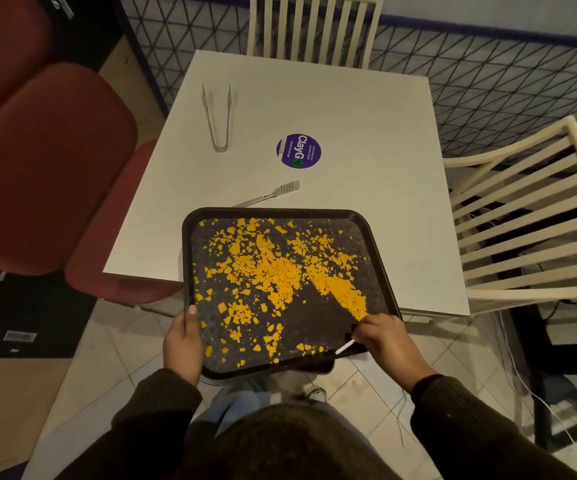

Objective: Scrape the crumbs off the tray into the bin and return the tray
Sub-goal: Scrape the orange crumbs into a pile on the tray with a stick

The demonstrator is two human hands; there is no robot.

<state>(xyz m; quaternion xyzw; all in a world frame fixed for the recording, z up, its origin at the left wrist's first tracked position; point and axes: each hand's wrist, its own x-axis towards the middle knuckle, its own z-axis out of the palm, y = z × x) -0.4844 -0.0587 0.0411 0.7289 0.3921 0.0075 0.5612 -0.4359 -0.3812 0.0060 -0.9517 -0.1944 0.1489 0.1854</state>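
- The dark tray is rectangular with rounded corners; its long axis runs roughly left to right across the view, turned slightly so the right end sits nearer the person.
- Its far part lies over the near edge of the white table; its near part juts out past that edge, above the tiled floor.
- Orange crumbs are strewn over most of the tray, thickest in a band through the middle, with a dense streak running down toward the near right corner.
- The left hand clasps the tray's near left edge, thumb on top of the rim and the other fingers hidden beneath.
- The right hand rests at the near right corner, fingers curled together around a thin white stick that points toward the near rim; whether the hand also holds the tray, I cannot tell.
- Just beyond the far rim lies a metal utensil, partly hidden by the tray.
- Farther out on the table are a round purple sticker and metal tongs, their tips pointing away.
- A red upholstered chair stands to the left, pale slatted chairs to the right and at the far side.
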